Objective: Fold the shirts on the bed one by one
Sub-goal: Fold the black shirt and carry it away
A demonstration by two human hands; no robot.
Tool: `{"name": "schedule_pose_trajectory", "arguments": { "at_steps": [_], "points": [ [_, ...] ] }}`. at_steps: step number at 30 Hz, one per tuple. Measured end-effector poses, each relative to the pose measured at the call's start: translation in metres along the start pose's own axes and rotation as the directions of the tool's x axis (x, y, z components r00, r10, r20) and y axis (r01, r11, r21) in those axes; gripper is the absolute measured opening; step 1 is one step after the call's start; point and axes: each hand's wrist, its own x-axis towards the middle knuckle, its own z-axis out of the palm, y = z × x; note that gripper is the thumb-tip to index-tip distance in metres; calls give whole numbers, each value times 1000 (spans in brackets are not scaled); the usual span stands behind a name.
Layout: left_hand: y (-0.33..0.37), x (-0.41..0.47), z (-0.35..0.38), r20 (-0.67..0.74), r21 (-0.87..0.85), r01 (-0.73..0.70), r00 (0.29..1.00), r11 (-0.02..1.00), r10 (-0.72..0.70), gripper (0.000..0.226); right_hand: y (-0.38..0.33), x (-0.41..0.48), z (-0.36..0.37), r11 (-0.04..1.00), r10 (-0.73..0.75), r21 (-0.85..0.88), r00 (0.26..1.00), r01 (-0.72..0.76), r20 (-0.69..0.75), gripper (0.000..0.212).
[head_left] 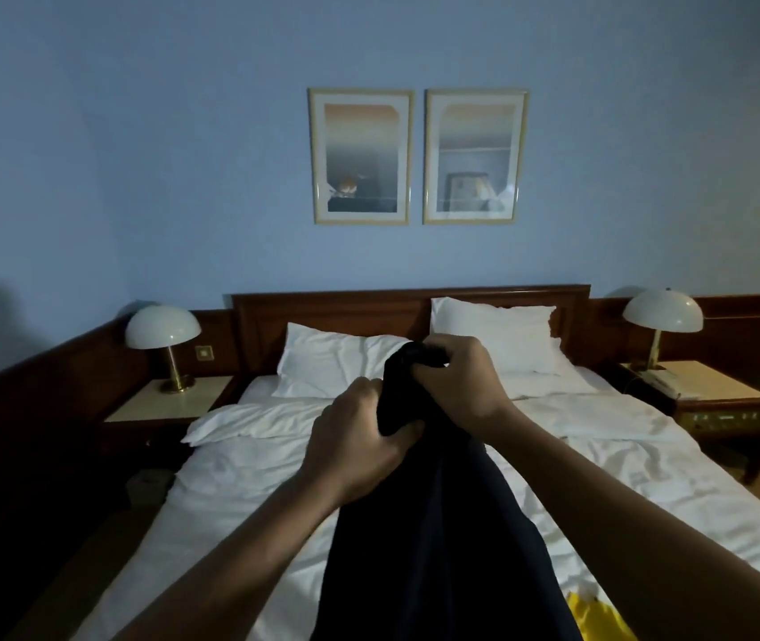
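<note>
I hold a dark navy shirt (442,548) up in front of me, over the white bed (239,492). My left hand (359,446) grips a bunched part of the cloth just below its top. Slightly higher, my right hand (456,381) pinches the top edge of the same shirt. The rest of the shirt hangs down between my forearms and runs out of the bottom of the frame. A yellow garment (595,619) lies on the bed at the lower right, partly hidden by the dark shirt and my right arm.
Two white pillows (322,358) lean on the wooden headboard (331,312). Nightstands with dome lamps (163,328) stand at both sides; the right one also carries a telephone (660,379). Two framed pictures (361,155) hang on the blue wall.
</note>
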Motion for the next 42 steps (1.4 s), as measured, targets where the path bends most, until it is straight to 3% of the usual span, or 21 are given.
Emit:
{"name": "schedule_pose_trajectory", "arguments": {
  "at_steps": [2,4,8,11,13,16,19,23,27,30,34,36,38,40,42],
  "points": [
    [-4,-2,11,-186,-14,9,983,1000,-11,24,2,3,3,1000,-15,3,999,14,32,13],
    [-11,4,8,-229,-91,80,968,993,-99,24,6,6,-1,998,19,53,1000,-20,19,11],
    [-2,26,-14,-130,-386,154,967,910,-219,18,9,0,-15,984,46,166,994,-62,94,16],
    [13,43,-29,-4,-580,109,991,807,-136,25,21,-21,-27,937,136,284,962,-202,236,28],
    [24,53,-37,21,-610,50,999,791,-46,27,38,-35,-35,936,194,220,925,-274,327,31],
    [42,70,-48,60,-631,-9,996,776,61,29,70,-52,-39,947,314,-70,858,-313,407,27],
    [52,86,-63,69,-643,-37,992,765,106,24,91,-60,-44,920,392,-114,871,-375,296,40],
    [38,100,-86,31,-588,-73,993,805,112,18,96,-57,-58,887,442,61,879,-458,178,27],
    [6,107,-108,-40,-467,-90,996,880,80,18,93,-44,-67,904,428,17,904,-428,11,38],
    [-26,109,-127,-91,-275,-72,995,959,49,19,93,-31,-71,892,452,-3,892,-452,-3,27],
    [-65,103,-138,-205,134,82,977,988,-53,28,87,-18,-58,930,359,-62,931,-363,-69,12],
    [-78,96,-136,-268,149,167,956,975,-122,34,81,-14,-47,947,299,-76,944,-311,-138,15],
    [-90,90,-137,-279,-102,215,931,971,-235,31,72,-10,-38,964,223,-96,951,-247,-215,18],
    [-100,84,-136,-189,-453,252,910,855,-368,23,64,-6,-33,975,159,-105,945,-196,-286,21],
    [-106,69,-139,-101,-642,249,910,726,-401,12,54,-4,-32,980,132,-92,925,-175,-357,20]
  ]
}}
